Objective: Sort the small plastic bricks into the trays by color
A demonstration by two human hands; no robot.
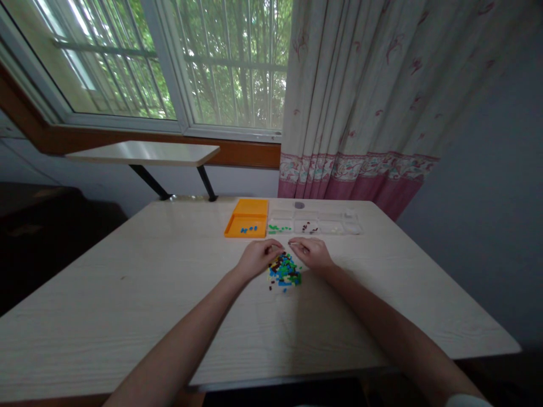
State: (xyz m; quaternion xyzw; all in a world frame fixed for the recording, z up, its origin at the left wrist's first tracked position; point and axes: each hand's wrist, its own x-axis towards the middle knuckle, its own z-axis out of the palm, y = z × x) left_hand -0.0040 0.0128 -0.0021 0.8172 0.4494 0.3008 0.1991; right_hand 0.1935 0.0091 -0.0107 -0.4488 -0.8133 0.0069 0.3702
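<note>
A loose heap of small toy building bricks (285, 270) in blue, green, brown and yellow lies on the table. At its upper left edge is my left hand (258, 255), thumb and fingers drawn together in a pinch; what they hold, if anything, is too small to make out. My right hand (314, 253) is just beyond the heap's upper right side. Its fingers are closed in a pinch, and a small dark brick (290, 243) appears at the fingertips. The two hands face each other, a short gap between them.
Behind my hands stands an open orange case (246, 207) with several blue bricks inside. Beside it, a clear compartment tray (323, 216) holds green, brown and pale bricks in separate compartments. A small grey round object (299, 205) is behind the tray. A raised shelf (144, 151) is at the back left.
</note>
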